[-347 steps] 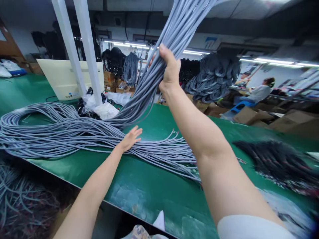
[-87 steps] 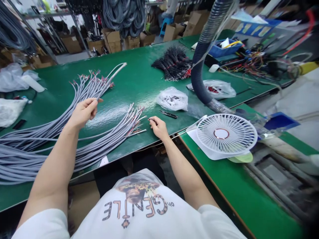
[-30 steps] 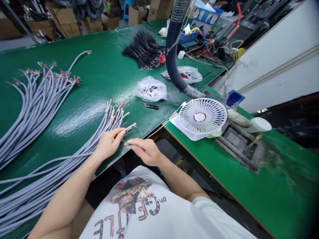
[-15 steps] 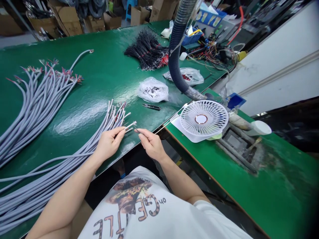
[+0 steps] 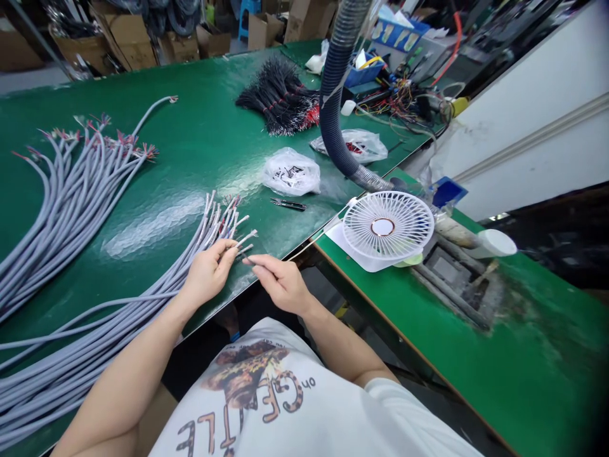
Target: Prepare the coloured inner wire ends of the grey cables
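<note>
Grey sheathed multi-core cables [image 5: 209, 223] lie fanned on the green tabletop [image 5: 200, 95], stripped ends toward its edge, one clamped in the grip of the left hand [image 5: 208, 274]; the right hand's [image 5: 280, 285] grip is pinched together beside it.

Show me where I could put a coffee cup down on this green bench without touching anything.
Bare green mat lies between the grey sheathed cables and the bundle of black wires, and between the fanned cable ends and the plastic bag. It's crowded around the left hand and right hand, and among the tangled coloured wires.
</note>
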Action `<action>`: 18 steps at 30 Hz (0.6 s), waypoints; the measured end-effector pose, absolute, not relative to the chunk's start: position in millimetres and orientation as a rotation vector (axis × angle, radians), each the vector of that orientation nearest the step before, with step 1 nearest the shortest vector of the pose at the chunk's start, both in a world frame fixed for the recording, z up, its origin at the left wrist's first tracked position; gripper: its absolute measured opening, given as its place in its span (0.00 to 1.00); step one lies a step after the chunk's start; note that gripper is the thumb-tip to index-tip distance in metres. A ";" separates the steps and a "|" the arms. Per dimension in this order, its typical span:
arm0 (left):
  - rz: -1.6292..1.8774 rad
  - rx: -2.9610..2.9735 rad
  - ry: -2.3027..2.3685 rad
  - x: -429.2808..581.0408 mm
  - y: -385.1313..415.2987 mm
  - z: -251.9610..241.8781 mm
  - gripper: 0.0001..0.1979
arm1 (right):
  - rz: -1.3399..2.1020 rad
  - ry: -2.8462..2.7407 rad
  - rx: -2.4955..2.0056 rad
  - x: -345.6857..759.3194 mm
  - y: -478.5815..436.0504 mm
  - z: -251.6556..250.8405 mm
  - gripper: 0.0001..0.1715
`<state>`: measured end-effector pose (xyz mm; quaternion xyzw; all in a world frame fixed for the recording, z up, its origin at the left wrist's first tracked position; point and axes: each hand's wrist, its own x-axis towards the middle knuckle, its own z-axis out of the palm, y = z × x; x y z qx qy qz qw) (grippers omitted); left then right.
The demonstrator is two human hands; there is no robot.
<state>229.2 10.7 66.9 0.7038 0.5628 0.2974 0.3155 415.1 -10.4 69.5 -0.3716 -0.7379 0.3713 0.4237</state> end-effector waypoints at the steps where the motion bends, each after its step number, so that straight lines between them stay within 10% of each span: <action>1: 0.805 1.833 1.464 228.5 11.2 67.5 0.18 | 0.917 -1.795 -0.988 415.6 -9.6 67.1 0.16; 18: 0.809 1.871 1.481 229.1 8.7 70.1 0.17 | 0.953 -1.631 -1.157 417.8 0.7 43.9 0.20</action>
